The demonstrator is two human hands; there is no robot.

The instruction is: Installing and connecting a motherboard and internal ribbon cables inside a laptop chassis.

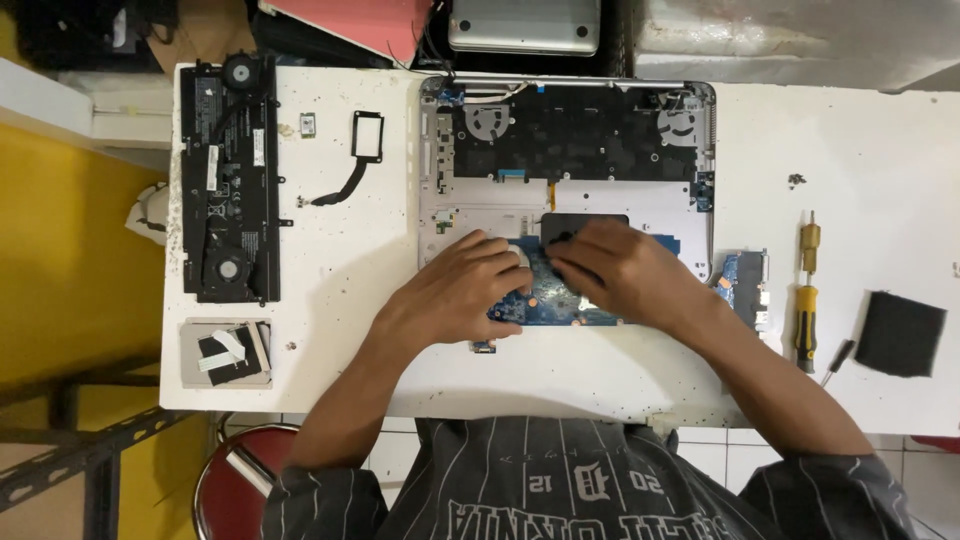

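An opened laptop base [570, 205] lies on the white table [340, 300], its black keyboard underside and two fans exposed. A blue circuit board [548, 295] sits in its near half. My left hand [460, 290] rests on the board's left part, fingers curled over it. My right hand [615, 275] presses on the board's right part, fingertips near a black square pad [585, 222]. Whether either hand pinches anything small is hidden by the fingers.
A black battery with fan assembly [228, 180] lies at far left, a small drive in its bracket [225, 352] below it. A black frame with cable [365, 140] sits nearby. Right side: small board [745, 285], yellow screwdrivers [806, 300], black cloth [900, 333]. Red stool [235, 480] below.
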